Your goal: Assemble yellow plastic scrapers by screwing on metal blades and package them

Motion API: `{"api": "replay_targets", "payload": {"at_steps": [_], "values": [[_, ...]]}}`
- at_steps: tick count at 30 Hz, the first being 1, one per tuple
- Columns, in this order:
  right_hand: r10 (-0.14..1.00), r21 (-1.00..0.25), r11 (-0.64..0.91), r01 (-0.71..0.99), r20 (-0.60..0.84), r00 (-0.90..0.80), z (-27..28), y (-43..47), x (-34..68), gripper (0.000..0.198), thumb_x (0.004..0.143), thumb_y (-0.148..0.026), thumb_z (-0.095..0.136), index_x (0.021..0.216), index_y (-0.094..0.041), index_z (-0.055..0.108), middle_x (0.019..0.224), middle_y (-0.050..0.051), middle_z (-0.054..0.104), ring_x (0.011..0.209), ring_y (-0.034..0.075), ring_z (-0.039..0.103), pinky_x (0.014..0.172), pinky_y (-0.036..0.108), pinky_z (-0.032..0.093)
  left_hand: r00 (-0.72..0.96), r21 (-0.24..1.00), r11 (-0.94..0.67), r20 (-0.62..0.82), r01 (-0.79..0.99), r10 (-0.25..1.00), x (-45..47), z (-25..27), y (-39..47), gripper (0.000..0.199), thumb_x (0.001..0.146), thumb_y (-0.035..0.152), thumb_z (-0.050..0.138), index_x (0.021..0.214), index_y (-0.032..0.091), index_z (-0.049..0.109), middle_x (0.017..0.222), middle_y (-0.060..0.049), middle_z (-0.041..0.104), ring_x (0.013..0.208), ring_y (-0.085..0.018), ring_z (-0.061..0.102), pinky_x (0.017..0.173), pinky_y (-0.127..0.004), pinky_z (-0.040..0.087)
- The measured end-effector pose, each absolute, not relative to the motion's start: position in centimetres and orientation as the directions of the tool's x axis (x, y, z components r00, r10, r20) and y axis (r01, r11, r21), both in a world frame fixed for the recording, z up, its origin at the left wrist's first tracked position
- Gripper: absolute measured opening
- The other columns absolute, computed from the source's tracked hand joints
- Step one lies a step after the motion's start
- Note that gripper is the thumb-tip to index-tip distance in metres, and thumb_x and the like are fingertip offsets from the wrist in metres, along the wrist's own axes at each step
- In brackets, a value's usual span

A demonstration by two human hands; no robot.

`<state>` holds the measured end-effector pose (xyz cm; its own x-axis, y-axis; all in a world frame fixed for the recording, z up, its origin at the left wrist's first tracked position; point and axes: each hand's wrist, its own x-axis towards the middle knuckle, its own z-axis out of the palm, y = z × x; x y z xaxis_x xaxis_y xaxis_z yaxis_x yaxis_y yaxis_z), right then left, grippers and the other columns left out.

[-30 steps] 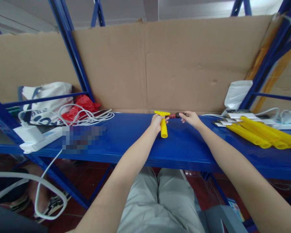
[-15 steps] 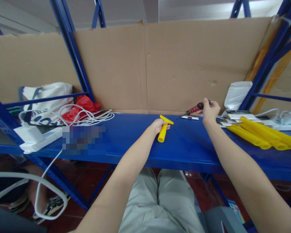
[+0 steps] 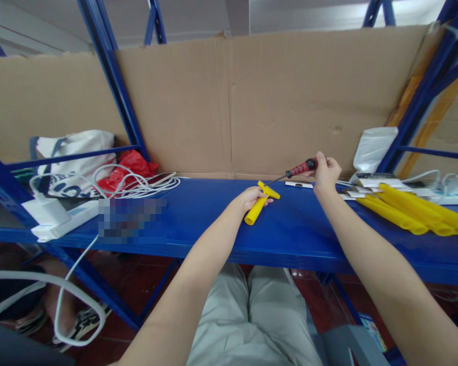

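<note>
Left hand: the left hand (image 3: 252, 197) is closed around a yellow T-shaped scraper (image 3: 260, 201), which is held down against the blue shelf (image 3: 198, 223) about midway along it, nearer the back edge than the front.
Right hand: the right hand (image 3: 325, 172) is gripped on a red-and-black screwdriver (image 3: 294, 171), raised above the shelf, with the thin shaft slanted down to the left toward the scraper's head.
Tip contact: whether the tip is actually touching the scraper cannot be told.
Risk, slip: the tip is judged likely to skate off the smooth plastic if pressed at this slant, and the fingers of the left hand lie just beside it.
Risk, twist: the scraper could be turned on the slick shelf, since it is pinned only by one hand near its head.
Scraper look: a bright yellow hollow handle, open at its near end, is joined to a short flat crossbar at the far end; the plastic looks glossy and rigid.
Nearby: more yellow handles (image 3: 412, 213) are piled toward the right end; white cables (image 3: 137, 185) are coiled toward the left, at the back edge.
</note>
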<state>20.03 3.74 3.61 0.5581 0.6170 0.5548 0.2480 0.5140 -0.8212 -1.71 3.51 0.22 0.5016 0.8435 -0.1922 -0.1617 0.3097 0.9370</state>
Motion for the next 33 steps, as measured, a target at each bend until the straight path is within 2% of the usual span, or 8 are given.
{"api": "replay_targets", "payload": {"at_steps": [5,11,16,22,27,33], "values": [[0.61,-0.826,0.506,0.248,0.546,0.574,3.6,3.5,19.7,0.05,0.077,-0.073,0.043,0.083,-0.023,0.047,0.069,0.003,0.057,0.052,0.018,0.061,0.044,0.032,0.049,0.467,0.953,0.279,-0.194,-0.12,0.863,-1.6,0.8,2.6,0.056,0.075,-0.009,0.04,0.125,0.014,0.045,0.119,-0.018,0.061,0.073,-0.019,0.07,0.048,-0.02,0.047],[0.592,-0.829,0.5,0.251,0.538,0.6,3.9,3.2,19.6,0.046,0.08,-0.069,0.043,0.08,-0.023,0.045,0.068,0.002,0.056,0.053,0.018,0.063,0.045,0.032,0.05,0.455,0.954,0.275,-0.194,-0.12,0.869,-1.5,1.1,2.2,0.052,0.077,-0.009,0.038,0.123,0.012,0.044,0.119,-0.019,0.06,0.061,-0.014,0.066,0.045,-0.02,0.046],[0.61,-0.841,0.49,0.231,0.519,0.599,4.0,2.9,19.3,0.042,0.083,-0.065,0.044,0.084,-0.023,0.047,0.066,0.002,0.056,0.048,0.016,0.06,0.042,0.03,0.049,0.46,0.955,0.273,-0.191,-0.118,0.867,-1.5,1.1,2.2,0.052,0.076,-0.01,0.038,0.122,0.011,0.044,0.118,-0.019,0.06,0.061,-0.013,0.066,0.046,-0.02,0.046],[0.563,-0.79,0.589,0.167,0.55,0.617,3.9,3.1,19.2,0.041,0.076,-0.061,0.056,0.072,-0.023,0.042,0.059,-0.002,0.052,0.042,0.014,0.056,0.035,0.026,0.044,0.463,0.955,0.277,-0.199,-0.106,0.864,-1.5,1.1,2.2,0.053,0.078,-0.01,0.038,0.127,0.012,0.04,0.116,-0.018,0.061,0.062,-0.013,0.066,0.047,-0.019,0.046],[0.554,-0.727,0.668,0.162,0.63,0.544,4.1,3.1,19.1,0.038,0.071,-0.051,0.066,0.069,-0.022,0.042,0.058,-0.004,0.053,0.037,0.011,0.05,0.034,0.026,0.041,0.452,0.952,0.286,-0.21,-0.106,0.867,-1.5,0.9,2.6,0.054,0.079,-0.01,0.037,0.127,0.013,0.039,0.117,-0.018,0.061,0.061,-0.013,0.066,0.048,-0.02,0.046],[0.577,-0.699,0.659,0.279,0.707,0.409,4.5,2.3,19.1,0.02,0.075,-0.036,0.062,0.076,-0.022,0.049,0.058,-0.004,0.054,0.04,0.011,0.051,0.039,0.025,0.041,0.397,0.954,0.28,-0.217,-0.108,0.892,-1.4,0.8,2.9,0.051,0.079,-0.009,0.037,0.125,0.013,0.042,0.117,-0.017,0.062,0.057,-0.012,0.065,0.046,-0.02,0.046]]}}
